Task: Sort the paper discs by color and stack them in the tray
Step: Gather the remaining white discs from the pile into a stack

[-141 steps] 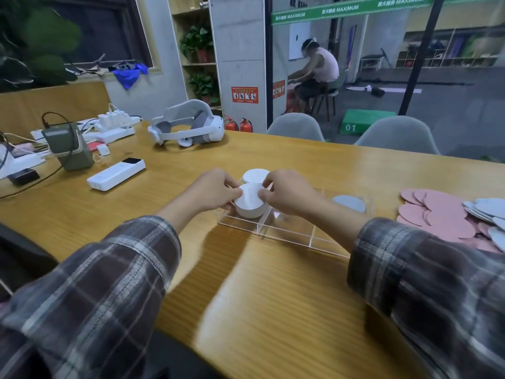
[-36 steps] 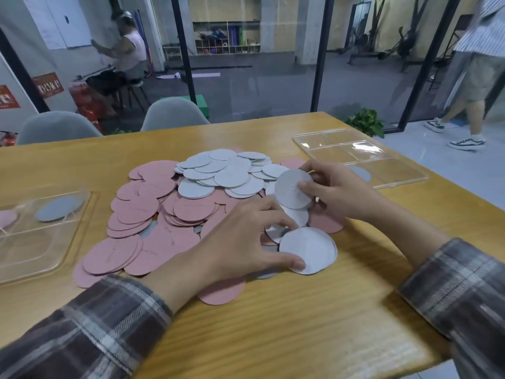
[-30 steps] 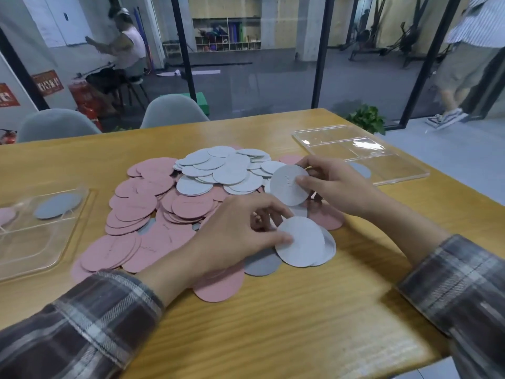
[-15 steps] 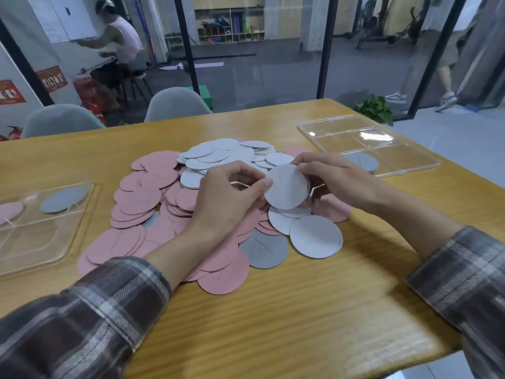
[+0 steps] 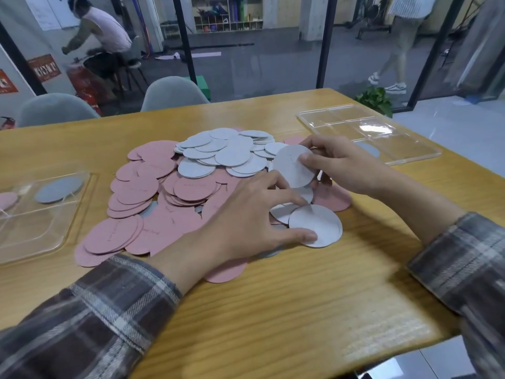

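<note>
The right hand (image 5: 338, 165) pinches a raised white disc (image 5: 293, 166) at the right edge of the disc pile (image 5: 191, 181). The left hand (image 5: 246, 222) clamps a flat disc (image 5: 322, 222) at the pile's near edge. The tray (image 5: 41, 236) lies left of the pile.

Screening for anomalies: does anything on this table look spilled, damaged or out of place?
Nothing stands out. Pink discs and white discs lie in a loose pile on the table; none looks torn. The right hand holds a white disc.
</note>
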A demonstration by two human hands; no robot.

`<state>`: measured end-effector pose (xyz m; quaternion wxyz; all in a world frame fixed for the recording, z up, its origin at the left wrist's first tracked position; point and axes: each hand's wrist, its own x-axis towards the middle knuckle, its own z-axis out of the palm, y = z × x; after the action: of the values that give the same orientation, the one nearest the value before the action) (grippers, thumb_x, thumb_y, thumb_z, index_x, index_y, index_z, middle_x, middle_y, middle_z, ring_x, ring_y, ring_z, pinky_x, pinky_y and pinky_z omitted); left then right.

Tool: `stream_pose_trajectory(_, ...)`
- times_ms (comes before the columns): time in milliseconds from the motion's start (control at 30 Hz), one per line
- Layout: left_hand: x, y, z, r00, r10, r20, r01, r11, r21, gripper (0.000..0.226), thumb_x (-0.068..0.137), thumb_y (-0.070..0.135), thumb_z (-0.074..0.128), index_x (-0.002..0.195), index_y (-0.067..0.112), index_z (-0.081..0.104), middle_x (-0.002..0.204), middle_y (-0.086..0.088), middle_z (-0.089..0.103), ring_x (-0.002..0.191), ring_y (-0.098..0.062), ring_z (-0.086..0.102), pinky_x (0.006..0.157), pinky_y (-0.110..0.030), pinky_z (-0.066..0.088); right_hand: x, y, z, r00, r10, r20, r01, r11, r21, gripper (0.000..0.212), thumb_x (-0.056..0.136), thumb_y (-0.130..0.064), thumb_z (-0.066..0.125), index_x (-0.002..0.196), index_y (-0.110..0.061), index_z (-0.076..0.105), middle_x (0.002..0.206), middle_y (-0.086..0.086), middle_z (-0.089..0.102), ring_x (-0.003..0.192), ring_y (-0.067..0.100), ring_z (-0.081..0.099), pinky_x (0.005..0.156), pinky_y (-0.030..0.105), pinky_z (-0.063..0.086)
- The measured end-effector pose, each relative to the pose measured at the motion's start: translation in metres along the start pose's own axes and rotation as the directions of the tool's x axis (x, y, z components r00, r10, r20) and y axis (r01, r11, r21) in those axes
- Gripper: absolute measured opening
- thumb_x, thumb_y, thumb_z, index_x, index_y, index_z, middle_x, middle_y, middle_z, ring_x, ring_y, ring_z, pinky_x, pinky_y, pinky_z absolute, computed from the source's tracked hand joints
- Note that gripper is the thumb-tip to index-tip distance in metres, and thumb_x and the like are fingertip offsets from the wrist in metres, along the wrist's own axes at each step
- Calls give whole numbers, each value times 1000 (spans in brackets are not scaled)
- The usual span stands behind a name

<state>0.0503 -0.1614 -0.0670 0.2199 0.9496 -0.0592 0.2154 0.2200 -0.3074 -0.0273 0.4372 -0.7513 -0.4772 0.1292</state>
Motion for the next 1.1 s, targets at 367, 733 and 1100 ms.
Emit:
stream_pose_trajectory(367,-2,7,-12,982,-188,-22,169,922,-348,29,77,25,92,102,24,77,88,8,70,75,-6,59,69,-12,41,0,0,-1,999,36,-32,-35,999,36,14,104,-17,51,108,-16,64,65,-2,53,55,14,54,52,24,45)
stream_pose_trajectory(733,5,-3,-20,840,-536,-86,295,583,-757,12,91,6,78,96,0,68,77,-9,69,65,-21,68,64,-35,61,-4,-6,1,997,70,37,-74,991,115,22,107,-12,43,106,-5,63,71,-19,61,58,10,54,56,25,43)
stream_pose_trajectory(1100,8,-3,-20,781,-614,-113,346,577,-740,18,89,10,81,98,-1,69,79,-17,75,67,-24,75,67,-27,60,-8,-15,5,991,28,128,-42,993,106,31,106,-30,49,105,-2,60,81,14,53,67,19,56,66,37,46)
